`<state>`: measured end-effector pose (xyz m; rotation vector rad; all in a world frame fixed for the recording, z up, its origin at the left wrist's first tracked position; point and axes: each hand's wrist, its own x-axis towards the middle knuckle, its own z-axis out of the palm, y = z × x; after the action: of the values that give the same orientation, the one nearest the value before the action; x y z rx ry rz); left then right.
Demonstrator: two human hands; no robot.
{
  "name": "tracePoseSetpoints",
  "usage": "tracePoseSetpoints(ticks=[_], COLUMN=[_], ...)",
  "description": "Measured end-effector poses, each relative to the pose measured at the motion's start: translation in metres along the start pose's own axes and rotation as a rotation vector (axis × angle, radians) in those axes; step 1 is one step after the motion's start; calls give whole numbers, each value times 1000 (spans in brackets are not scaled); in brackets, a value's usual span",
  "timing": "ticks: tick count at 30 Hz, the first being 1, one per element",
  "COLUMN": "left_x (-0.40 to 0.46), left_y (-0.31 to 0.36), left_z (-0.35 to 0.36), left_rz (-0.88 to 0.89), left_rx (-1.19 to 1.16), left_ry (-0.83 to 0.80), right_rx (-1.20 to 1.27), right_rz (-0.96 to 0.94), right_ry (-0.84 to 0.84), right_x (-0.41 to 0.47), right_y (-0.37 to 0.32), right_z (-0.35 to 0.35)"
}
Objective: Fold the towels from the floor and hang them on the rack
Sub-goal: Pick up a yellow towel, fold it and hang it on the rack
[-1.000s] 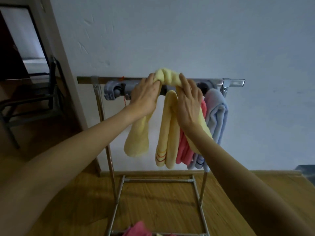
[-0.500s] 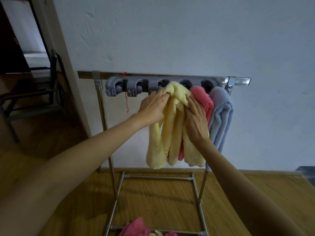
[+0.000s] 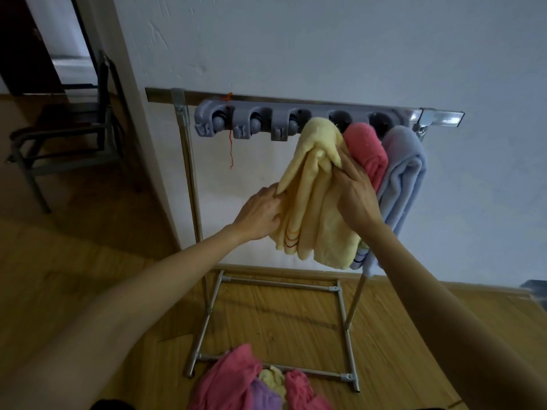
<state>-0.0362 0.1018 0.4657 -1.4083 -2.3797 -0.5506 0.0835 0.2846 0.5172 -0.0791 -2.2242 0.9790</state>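
Yellow towel point(image 3: 318, 202) hung on rack point(image 3: 183, 119), both hands' grip pinching its left point(image 3: 260, 216) and right point(image 3: 353, 192) edges

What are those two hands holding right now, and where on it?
The yellow towel hanging on the rack. The left hand pinches its left edge midway down; the right hand grips its right fold near the top.

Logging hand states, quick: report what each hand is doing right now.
Left hand: fingers curled on the left edge of the hanging yellow towel, gripping it.
Right hand: pinching the yellow towel's right fold near the top.
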Motion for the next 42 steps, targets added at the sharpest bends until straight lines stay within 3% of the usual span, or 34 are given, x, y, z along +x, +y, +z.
tracePoseSetpoints(ticks=[3,6,8,10,15,17,21,27,34,42], left_x=[3,6,5,3,3,4,6,26,35,36], left_y=[-9,-5,1,5,17,22,37,57,58,51], left_z=[4,12,18,24,28,29,30,30,35,35], left_rz=[-221,-337,-334,-284,-140,-194,-359,-482,-456,-440], left_rx=[-66,51,133,112,-312,-483,-684,-652,-543,-532], left_ry=[105,148,70,-4,-165,-108,177,153,250,288], right_rx=[-71,-283,-490,-522,-464,-455,-532,-478,-227,-268], right_rz=[-12,-88,-171,-175,-181,-169,-246,-318,-72,153], right_ry=[0,-12,-33,-38,-26,-49,-76,177,296,245], right_x=[1,3,5,5,5,6,1,-20,-30,-39], right_y=[5,9,15,14,16,14,14,28,30,35], right_z=[0,1,3,3,-1,-3,-8,-6,3,24])
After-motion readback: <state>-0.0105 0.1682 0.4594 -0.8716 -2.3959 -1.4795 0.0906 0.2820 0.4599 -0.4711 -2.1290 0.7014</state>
